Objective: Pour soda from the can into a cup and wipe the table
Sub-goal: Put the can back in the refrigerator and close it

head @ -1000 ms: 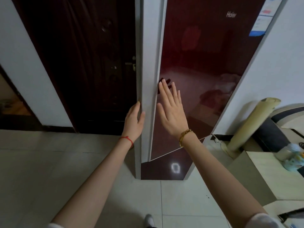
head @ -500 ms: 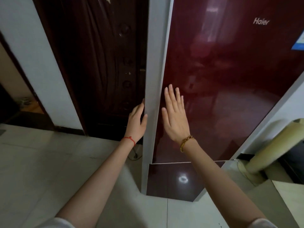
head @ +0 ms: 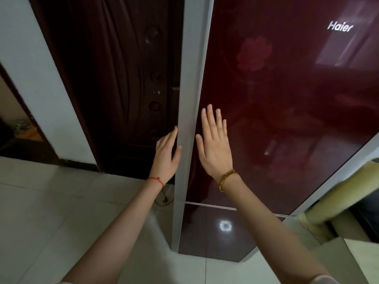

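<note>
no can or cup in view; presumably the can is inside the fridge door (head: 276, 119). glossy, stiff and likely heavy, best pulled at its pale edge. left hand (head: 165, 154) curls there; right hand (head: 215, 146), at 3 o'clock, lies flat and empty.

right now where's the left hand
In the head view the left hand is at centre, gripping the grey side edge of the red fridge, just left of the flat right hand.
</note>
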`<state>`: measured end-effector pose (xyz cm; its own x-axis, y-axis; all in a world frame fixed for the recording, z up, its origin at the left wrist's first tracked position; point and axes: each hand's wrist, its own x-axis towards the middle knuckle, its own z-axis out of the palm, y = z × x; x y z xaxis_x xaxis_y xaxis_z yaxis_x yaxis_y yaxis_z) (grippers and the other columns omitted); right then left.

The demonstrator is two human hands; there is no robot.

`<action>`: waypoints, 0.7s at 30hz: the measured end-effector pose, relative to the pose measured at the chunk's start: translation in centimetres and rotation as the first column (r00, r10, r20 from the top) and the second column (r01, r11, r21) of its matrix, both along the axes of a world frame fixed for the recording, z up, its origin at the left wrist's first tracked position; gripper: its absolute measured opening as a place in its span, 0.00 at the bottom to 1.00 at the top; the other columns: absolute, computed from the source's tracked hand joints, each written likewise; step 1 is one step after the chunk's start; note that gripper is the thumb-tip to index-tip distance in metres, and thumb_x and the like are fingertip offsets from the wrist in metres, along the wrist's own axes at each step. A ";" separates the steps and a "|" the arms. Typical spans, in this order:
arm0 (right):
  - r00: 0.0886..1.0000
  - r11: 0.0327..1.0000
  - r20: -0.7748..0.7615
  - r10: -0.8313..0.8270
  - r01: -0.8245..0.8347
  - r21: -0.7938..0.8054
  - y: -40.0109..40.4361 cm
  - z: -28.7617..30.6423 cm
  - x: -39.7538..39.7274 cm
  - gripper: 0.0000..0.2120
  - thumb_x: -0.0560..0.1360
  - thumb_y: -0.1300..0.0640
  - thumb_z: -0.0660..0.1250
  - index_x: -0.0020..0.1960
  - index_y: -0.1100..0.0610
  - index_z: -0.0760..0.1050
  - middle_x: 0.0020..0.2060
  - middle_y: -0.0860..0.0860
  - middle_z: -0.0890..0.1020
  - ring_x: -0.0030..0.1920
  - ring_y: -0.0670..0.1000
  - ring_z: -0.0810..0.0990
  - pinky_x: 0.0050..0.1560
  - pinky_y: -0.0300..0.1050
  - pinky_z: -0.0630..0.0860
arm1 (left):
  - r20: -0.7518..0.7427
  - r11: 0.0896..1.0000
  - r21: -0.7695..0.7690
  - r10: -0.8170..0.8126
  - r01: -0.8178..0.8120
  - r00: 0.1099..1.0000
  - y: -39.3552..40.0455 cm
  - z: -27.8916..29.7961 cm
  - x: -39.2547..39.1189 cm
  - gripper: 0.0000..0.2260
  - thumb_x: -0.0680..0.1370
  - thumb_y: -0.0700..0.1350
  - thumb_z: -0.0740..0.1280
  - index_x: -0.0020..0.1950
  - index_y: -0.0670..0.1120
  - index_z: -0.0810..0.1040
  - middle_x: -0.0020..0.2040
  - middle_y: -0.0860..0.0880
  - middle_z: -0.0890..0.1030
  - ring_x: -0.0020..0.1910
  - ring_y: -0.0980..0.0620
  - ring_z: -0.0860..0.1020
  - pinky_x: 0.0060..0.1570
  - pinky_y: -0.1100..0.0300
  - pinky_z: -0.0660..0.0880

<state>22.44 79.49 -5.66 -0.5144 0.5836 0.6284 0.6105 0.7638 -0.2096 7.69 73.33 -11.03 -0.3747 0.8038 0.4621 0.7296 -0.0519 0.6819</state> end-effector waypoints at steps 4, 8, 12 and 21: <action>0.999 0.999 0.020 -0.031 0.030 0.010 0.6 0.0 -0.4 0.28 0.84 0.53 0.51 0.80 0.57 0.44 0.80 0.51 0.43 0.79 0.51 0.38 0.79 0.54 0.43 | 0.003 0.999 0.011 -0.036 0.036 0.999 0.5 -0.2 -0.9 0.26 0.83 0.45 0.60 0.80 0.51 0.56 0.77 0.52 0.63 0.74 0.56 0.58 0.71 0.62 0.54; 0.998 0.999 0.033 -0.052 0.052 0.007 0.3 0.1 -0.6 0.30 0.84 0.52 0.54 0.80 0.57 0.44 0.80 0.51 0.44 0.79 0.51 0.38 0.79 0.54 0.43 | -0.002 0.996 0.013 -0.087 0.087 0.996 0.3 -0.5 -1.7 0.27 0.82 0.46 0.61 0.80 0.52 0.56 0.77 0.53 0.63 0.72 0.62 0.56 0.71 0.63 0.54; 0.999 0.999 0.032 -0.032 0.033 -0.028 -0.2 0.6 -0.2 0.30 0.84 0.51 0.54 0.80 0.56 0.45 0.80 0.50 0.45 0.79 0.50 0.39 0.79 0.52 0.43 | -0.047 0.993 -0.020 -0.121 0.120 0.992 -0.4 -0.6 -2.6 0.26 0.82 0.46 0.63 0.79 0.51 0.59 0.76 0.52 0.64 0.75 0.56 0.60 0.69 0.73 0.50; 0.980 0.976 0.130 -0.149 0.167 -0.138 -4.2 -1.9 1.7 0.29 0.82 0.46 0.55 0.79 0.56 0.53 0.78 0.51 0.58 0.79 0.52 0.47 0.79 0.53 0.47 | -0.170 0.965 -0.124 -0.252 0.233 0.953 -4.1 0.5 -4.5 0.25 0.81 0.46 0.64 0.77 0.48 0.63 0.75 0.49 0.66 0.75 0.51 0.61 0.74 0.53 0.61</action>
<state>24.17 75.24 -7.54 -0.4737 0.7453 0.4692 0.7483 0.6215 -0.2319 3.18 69.27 -10.53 -0.0802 0.9060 0.4156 0.8160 -0.1798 0.5494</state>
